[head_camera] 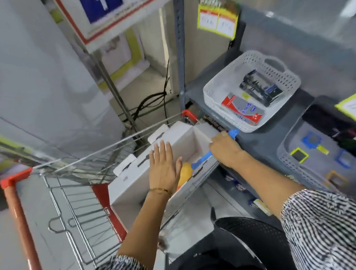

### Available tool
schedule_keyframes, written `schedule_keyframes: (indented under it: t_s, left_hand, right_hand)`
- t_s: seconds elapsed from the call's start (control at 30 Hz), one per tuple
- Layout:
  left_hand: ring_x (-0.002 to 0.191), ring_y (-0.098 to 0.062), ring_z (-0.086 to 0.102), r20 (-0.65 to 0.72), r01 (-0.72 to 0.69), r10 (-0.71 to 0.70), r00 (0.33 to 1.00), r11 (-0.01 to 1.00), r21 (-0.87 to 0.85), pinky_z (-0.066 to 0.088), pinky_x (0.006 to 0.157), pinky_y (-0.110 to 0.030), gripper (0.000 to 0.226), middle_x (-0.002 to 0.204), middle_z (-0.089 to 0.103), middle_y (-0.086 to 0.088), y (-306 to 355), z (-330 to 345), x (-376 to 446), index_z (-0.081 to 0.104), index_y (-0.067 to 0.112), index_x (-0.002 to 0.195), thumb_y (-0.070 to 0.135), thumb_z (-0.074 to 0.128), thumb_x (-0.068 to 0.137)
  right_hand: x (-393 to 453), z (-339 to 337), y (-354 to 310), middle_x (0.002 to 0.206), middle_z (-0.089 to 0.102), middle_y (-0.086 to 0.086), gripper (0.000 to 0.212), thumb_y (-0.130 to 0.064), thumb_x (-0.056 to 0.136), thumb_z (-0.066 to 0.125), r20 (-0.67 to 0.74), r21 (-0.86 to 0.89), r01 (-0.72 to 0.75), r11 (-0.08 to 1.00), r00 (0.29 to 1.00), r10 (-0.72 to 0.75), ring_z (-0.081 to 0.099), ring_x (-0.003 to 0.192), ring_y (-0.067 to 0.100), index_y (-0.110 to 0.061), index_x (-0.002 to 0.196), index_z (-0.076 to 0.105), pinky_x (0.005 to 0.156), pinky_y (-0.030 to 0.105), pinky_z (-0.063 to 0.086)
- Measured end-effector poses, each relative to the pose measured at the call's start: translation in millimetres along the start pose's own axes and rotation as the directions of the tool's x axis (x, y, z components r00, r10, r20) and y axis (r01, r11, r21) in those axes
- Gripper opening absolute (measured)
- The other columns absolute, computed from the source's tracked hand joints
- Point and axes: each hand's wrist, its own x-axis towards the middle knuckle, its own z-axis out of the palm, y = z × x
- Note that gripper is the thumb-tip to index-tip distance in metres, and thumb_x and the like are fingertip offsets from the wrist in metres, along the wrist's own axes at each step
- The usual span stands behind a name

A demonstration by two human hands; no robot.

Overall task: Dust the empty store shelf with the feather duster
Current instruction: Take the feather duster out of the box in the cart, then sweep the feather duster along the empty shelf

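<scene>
My right hand [227,150] is closed around the blue handle [233,133] of the feather duster, at the near corner of the grey store shelf [258,143]. The handle runs down into an open white cardboard box [133,178], where an orange-yellow part [185,172] of the duster shows. My left hand [163,168] hovers flat over the box with its fingers spread, holding nothing. The box sits in a wire shopping cart [70,186] with red trim.
On the shelf stand a white perforated basket [252,88] with packaged goods and a grey basket [315,158] with small items. Yellow price tags [217,21] hang from the shelf above. A black basket [235,247] is below me. Cables [149,103] lie on the floor behind the cart.
</scene>
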Motion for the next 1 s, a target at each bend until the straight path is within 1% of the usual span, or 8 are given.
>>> schedule_keyframes:
  t_s: [0.13, 0.3, 0.37, 0.57, 0.67, 0.8, 0.93, 1.0]
  left_hand:
    - [0.142, -0.036, 0.007, -0.063, -0.075, 0.073, 0.995, 0.996, -0.040, 0.000, 0.117, -0.044, 0.060, 0.153, 0.015, -0.022, 34, -65, -6, 0.015, 0.001, 0.142, 0.034, 0.035, 0.097]
    - [0.139, -0.043, 0.016, -0.153, -0.186, 0.177, 0.972, 0.981, -0.048, 0.006, 0.115, -0.048, 0.082, 0.149, 0.023, -0.027, 95, -173, -9, 0.023, -0.003, 0.139, 0.058, 0.003, 0.087]
    - [0.136, -0.046, 0.022, -0.201, -0.244, 0.228, 0.953, 0.968, -0.061, 0.014, 0.113, -0.054, 0.079, 0.146, 0.029, -0.029, 129, -220, -7, 0.027, -0.005, 0.137, 0.054, 0.011, 0.087]
    - [0.135, -0.045, 0.025, -0.344, -0.429, 0.396, 0.851, 0.903, -0.022, 0.017, 0.111, -0.054, 0.084, 0.145, 0.033, -0.027, 227, -344, -2, 0.031, -0.003, 0.137, 0.058, 0.000, 0.089]
    - [0.136, -0.044, 0.024, -0.443, -0.516, 0.459, 0.770, 0.856, -0.011, 0.017, 0.111, -0.054, 0.081, 0.145, 0.033, -0.026, 273, -390, -3, 0.032, -0.003, 0.137, 0.058, 0.004, 0.090]
    - [0.134, -0.045, 0.026, -0.579, -0.638, 0.542, 0.609, 0.768, 0.047, 0.019, 0.111, -0.058, 0.068, 0.143, 0.035, -0.028, 339, -441, -14, 0.033, -0.005, 0.135, 0.046, 0.023, 0.091]
    - [0.139, -0.040, 0.016, -0.718, -0.758, 0.570, 0.399, 0.646, 0.091, 0.004, 0.114, -0.046, 0.064, 0.148, 0.026, -0.026, 405, -486, -26, 0.024, -0.001, 0.139, 0.040, 0.028, 0.091]
    - [0.139, -0.039, 0.014, -0.758, -0.804, 0.567, 0.322, 0.587, 0.098, 0.002, 0.114, -0.044, 0.064, 0.149, 0.025, -0.026, 441, -502, -33, 0.022, 0.000, 0.140, 0.041, 0.028, 0.092]
  right_hand:
    - [-60, -55, 47, 0.110, 0.068, 0.008, 0.023, -0.007, 0.091, 0.046, -0.034, 0.013, -0.117, 0.993, 0.993, 0.117, 0.059, 0.105, 0.028, -0.012, 0.108, 0.062, 0.096, 0.038, 0.039]
    - [-156, -133, 113, 0.106, 0.069, 0.008, 0.024, -0.008, 0.089, 0.048, -0.132, 0.044, -0.234, 0.971, 0.962, 0.238, 0.059, 0.104, 0.029, -0.016, 0.105, 0.064, 0.095, 0.038, 0.037]
    - [-204, -162, 136, 0.105, 0.068, 0.007, 0.027, -0.009, 0.089, 0.048, -0.177, 0.061, -0.269, 0.961, 0.945, 0.276, 0.058, 0.103, 0.029, -0.020, 0.108, 0.064, 0.091, 0.038, 0.038]
    - [-332, -234, 194, 0.107, 0.062, 0.010, 0.048, -0.004, 0.088, 0.044, -0.373, 0.217, -0.342, 0.914, 0.837, 0.401, 0.053, 0.103, 0.030, -0.027, 0.129, 0.054, 0.088, 0.041, 0.034]
    - [-390, -270, 215, 0.097, 0.064, 0.010, 0.051, -0.002, 0.079, 0.054, -0.471, 0.310, -0.404, 0.861, 0.721, 0.508, 0.057, 0.093, 0.029, -0.028, 0.124, 0.059, 0.084, 0.040, 0.039]
    - [-475, -303, 232, 0.071, 0.069, 0.006, 0.059, 0.001, 0.049, 0.077, -0.590, 0.356, -0.551, 0.755, 0.494, 0.639, 0.065, 0.065, 0.027, -0.027, 0.101, 0.075, 0.066, 0.036, 0.052]
    - [-546, -317, 243, 0.075, 0.072, 0.005, 0.053, 0.002, 0.060, 0.071, -0.686, 0.434, -0.629, 0.645, 0.233, 0.689, 0.065, 0.064, 0.027, -0.026, 0.104, 0.075, 0.070, 0.034, 0.040]
    - [-581, -319, 246, 0.078, 0.072, 0.006, 0.051, 0.002, 0.065, 0.065, -0.679, 0.503, -0.643, 0.577, 0.118, 0.724, 0.065, 0.065, 0.027, -0.025, 0.108, 0.074, 0.067, 0.038, 0.047]
